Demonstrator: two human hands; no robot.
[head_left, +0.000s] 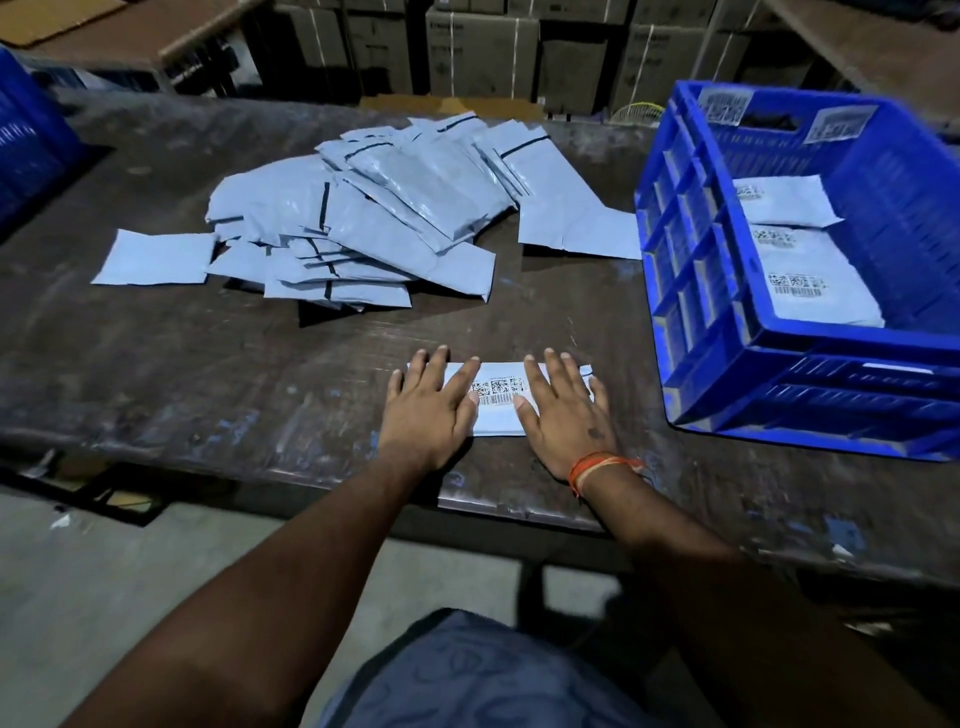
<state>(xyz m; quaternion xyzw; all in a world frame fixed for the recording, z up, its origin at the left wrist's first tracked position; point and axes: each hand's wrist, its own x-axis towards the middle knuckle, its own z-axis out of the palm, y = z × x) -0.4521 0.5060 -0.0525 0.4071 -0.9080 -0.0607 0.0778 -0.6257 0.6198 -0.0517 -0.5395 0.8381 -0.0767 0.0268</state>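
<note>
Worktop (208, 364): dark, scuffed wood.
Blue crate (691, 249): at the right edge, holding labelled packets (821, 306).
Heap of grey mailers (395, 218): centre, toward the far edge; a loose packet (156, 258) lies at its left.
Grey mailer (496, 425): flat near the front edge, right of centre.
Left grip (428, 410), right grip (563, 415): fingers straight and spread, palms pressing the mailer's two ends.
Barcode label (498, 391): on the mailer, showing between both grips.

The dark worn table (208, 374) bears a heap of grey packets (374, 218), a labelled packet (498, 410) and a blue crate (691, 249).
</note>
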